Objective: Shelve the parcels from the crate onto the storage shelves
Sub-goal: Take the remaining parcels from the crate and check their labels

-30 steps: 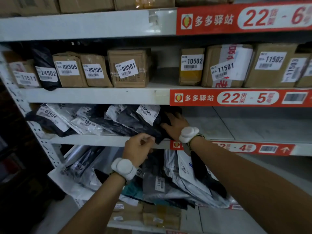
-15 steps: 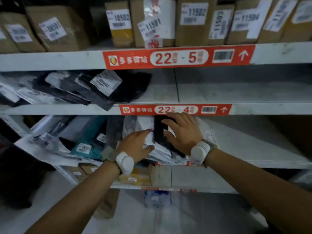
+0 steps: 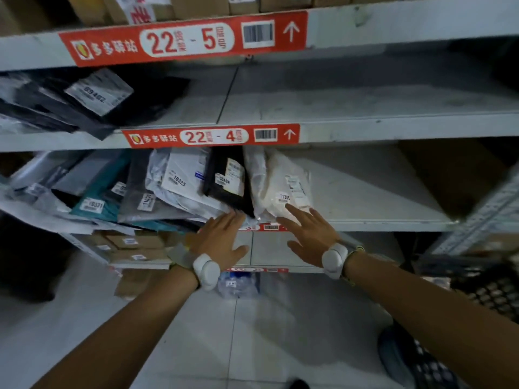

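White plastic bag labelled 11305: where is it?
Head view, centre: the white plastic bag lies on the shelf under the red 22-4 sign, right of a black plastic bag.

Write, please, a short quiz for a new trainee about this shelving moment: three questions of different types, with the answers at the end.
1. True or false: the left hand and the right hand each grip a parcel lifted off the shelf.
2. Which parcel do the right hand's fingertips reach? A the white parcel; B the teal parcel; C the black parcel.
3. Fill in: the red shelf label just above these parcels reads 22 - __.
Key: 1 false, both hands are open with straight fingers at the shelf edge; 2 A; 3 the number 4.
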### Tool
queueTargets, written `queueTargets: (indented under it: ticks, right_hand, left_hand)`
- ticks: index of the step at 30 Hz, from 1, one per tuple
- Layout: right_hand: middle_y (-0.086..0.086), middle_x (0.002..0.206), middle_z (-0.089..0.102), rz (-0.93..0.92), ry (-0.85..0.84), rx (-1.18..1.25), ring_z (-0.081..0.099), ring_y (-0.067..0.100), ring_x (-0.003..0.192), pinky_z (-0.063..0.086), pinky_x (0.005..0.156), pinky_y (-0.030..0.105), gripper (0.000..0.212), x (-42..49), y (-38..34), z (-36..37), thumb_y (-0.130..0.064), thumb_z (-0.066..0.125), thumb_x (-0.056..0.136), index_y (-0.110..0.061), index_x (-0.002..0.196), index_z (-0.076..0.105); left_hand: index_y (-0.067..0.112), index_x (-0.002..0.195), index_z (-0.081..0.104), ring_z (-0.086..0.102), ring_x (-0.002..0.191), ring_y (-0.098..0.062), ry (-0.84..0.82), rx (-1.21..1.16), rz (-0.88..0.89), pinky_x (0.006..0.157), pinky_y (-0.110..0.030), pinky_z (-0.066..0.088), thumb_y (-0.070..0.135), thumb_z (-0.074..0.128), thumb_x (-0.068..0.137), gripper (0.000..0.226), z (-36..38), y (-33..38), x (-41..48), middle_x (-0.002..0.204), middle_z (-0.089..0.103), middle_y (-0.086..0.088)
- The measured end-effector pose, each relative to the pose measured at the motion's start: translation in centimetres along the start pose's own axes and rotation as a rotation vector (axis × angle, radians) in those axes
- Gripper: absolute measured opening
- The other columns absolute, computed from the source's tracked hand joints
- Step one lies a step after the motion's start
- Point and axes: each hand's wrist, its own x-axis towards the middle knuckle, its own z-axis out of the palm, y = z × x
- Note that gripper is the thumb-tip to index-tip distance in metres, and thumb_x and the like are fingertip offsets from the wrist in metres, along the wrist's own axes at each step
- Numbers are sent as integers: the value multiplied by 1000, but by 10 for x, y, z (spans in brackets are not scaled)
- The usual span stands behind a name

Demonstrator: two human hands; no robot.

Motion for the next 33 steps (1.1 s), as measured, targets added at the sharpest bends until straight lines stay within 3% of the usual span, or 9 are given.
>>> queueTargets:
  ticks: [4, 11, 13, 16, 23, 26, 28, 33]
  right_hand:
    - [0, 166, 8, 23, -62, -24, 15, 28, 152, 4, 122, 47, 74, -36, 19, -3, -40, 55, 97, -36, 155, 10]
    - [3, 165, 15, 136, -186, -94, 18, 27, 151, 10, 124, 48, 73, -102, 13, -20, -42, 52, 97, -32, 156, 10]
    - [5, 162, 22, 196, -254, -109, 24, 29, 148, 17, 121, 48, 76, -134, 11, -16, -43, 53, 96, -28, 157, 11]
    - [6, 157, 32, 315, -351, -60, 38, 34, 139, 35, 112, 47, 78, -185, 14, -6, -42, 55, 94, -28, 156, 11]
    - [8, 152, 40, 520, -542, 36, 51, 33, 130, 48, 99, 40, 69, -300, 62, 6, -38, 54, 95, -25, 155, 22]
    - [10, 137, 55, 611, -546, 90, 59, 34, 117, 51, 90, 37, 55, -338, 95, 13, -38, 53, 94, -22, 144, 38]
    - [9, 134, 56, 665, -518, 121, 59, 32, 116, 47, 83, 31, 55, -358, 118, 17, -36, 54, 94, -21, 144, 37]
    - [9, 151, 44, 706, -535, 103, 51, 31, 130, 47, 100, 38, 72, -406, 190, 35, -38, 55, 94, -22, 155, 19]
  left_hand:
    - [26, 155, 20, 26, 146, -24, -19, 45, 34, 118, -36, 22, 51, 55, 91, 77, -4, 34, -12, 161, 25, -3]
    - [27, 154, 24, 32, 143, -22, 49, 107, 34, 115, -36, 28, 50, 52, 93, 71, 6, 86, -57, 158, 31, 1]
    - [29, 150, 32, 49, 129, -23, 25, 65, 25, 105, -36, 41, 49, 51, 93, 63, 20, 107, -74, 147, 47, 0]
    - [34, 128, 53, 64, 107, -26, -76, -64, 14, 87, -35, 52, 51, 53, 90, 41, 46, 136, -89, 123, 66, 1]
    - [35, 112, 63, 65, 102, -24, -149, -267, 113, 86, -37, 53, 52, 56, 87, 31, 84, 223, -104, 114, 70, 4]
    - [34, 113, 62, 64, 101, -22, -172, -245, 132, 85, -35, 53, 52, 55, 89, 31, 90, 255, -93, 113, 70, 5]
    - [32, 117, 61, 65, 101, -21, -192, -235, 144, 84, -33, 52, 51, 56, 91, 33, 94, 280, -83, 113, 70, 5]
    - [29, 126, 53, 64, 98, -21, -258, -235, 157, 80, -33, 52, 49, 56, 92, 39, 121, 359, -40, 105, 70, 5]
